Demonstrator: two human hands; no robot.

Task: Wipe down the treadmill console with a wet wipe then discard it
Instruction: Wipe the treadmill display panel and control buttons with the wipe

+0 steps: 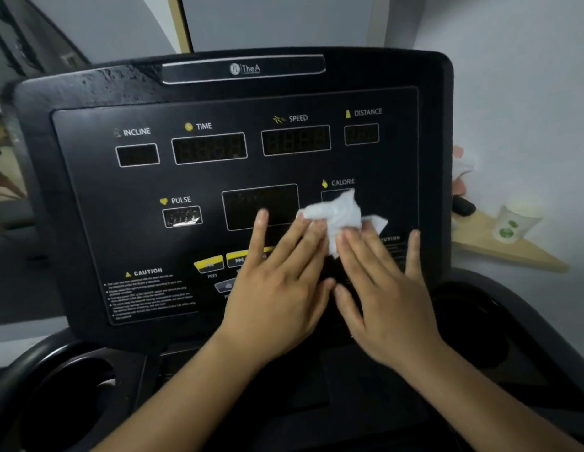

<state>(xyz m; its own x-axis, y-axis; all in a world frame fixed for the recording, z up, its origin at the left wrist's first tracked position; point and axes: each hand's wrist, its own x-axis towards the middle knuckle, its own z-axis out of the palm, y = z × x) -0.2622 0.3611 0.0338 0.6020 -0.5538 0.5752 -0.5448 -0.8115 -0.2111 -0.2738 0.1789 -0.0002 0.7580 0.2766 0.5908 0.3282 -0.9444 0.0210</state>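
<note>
Left hand [277, 282] and right hand [381, 288] lie side by side, fingers spread flat, fingertips pressing a crumpled white wet wipe [337, 215] onto the treadmill console [88, 190], just under the CALORIE window. Paper cup [515, 220] stands on a wooden shelf [512, 256] beyond the console's right edge.

Both forearms showing bare to frame's lower edge, no sleeves appearing. Left hand [277, 285] wearing no glove, ring or watch. Right hand [386, 293] likewise wearing nothing. Nails looking short, unpainted. No wristbands or markings showing on either wrist.
</note>
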